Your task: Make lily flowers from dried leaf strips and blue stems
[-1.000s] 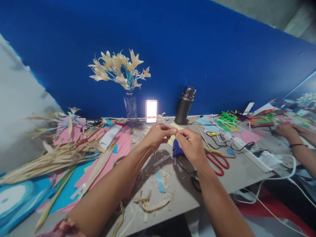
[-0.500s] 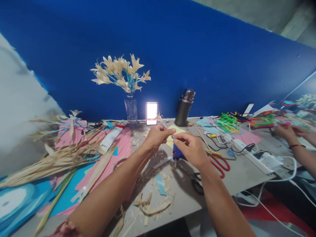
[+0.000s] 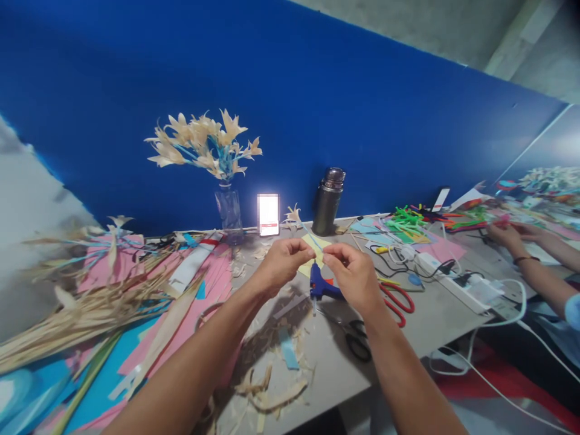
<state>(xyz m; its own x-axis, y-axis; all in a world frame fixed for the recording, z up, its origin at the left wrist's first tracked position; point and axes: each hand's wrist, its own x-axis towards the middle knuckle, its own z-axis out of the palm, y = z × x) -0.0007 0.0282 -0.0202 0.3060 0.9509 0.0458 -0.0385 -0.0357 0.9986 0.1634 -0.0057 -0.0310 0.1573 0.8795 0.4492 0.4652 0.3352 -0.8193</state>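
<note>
My right hand (image 3: pixel 351 269) pinches the lower end of a blue-wrapped stem (image 3: pixel 312 234). At the stem's upper end is a cream flower (image 3: pixel 293 214) that looks made of dried husk, tilted to the left. Just left of the stem, my left hand (image 3: pixel 286 261) is closed with thumb and fingertips together; anything between them is too small to make out. Below the fingertips lies a blue glue gun (image 3: pixel 324 289), its nozzle towards the yellow paper (image 3: pixel 308 266). Black-handled scissors (image 3: pixel 356 338) rest nearer the table edge, beside red-handled scissors (image 3: pixel 399 302).
A vase of similar flowers (image 3: pixel 228 211), a lit phone (image 3: pixel 269 215) and a dark flask (image 3: pixel 328 202) stand along the blue wall. Dried husks (image 3: pixel 86 302) and pink paper cover the left. A power strip (image 3: pixel 453 281) with cables lies right, near another person's hands (image 3: pixel 507 235).
My hands have moved apart from each other. The flower, formerly partly hidden behind my left hand, now shows with its stem in my right. The view has shifted slightly.
</note>
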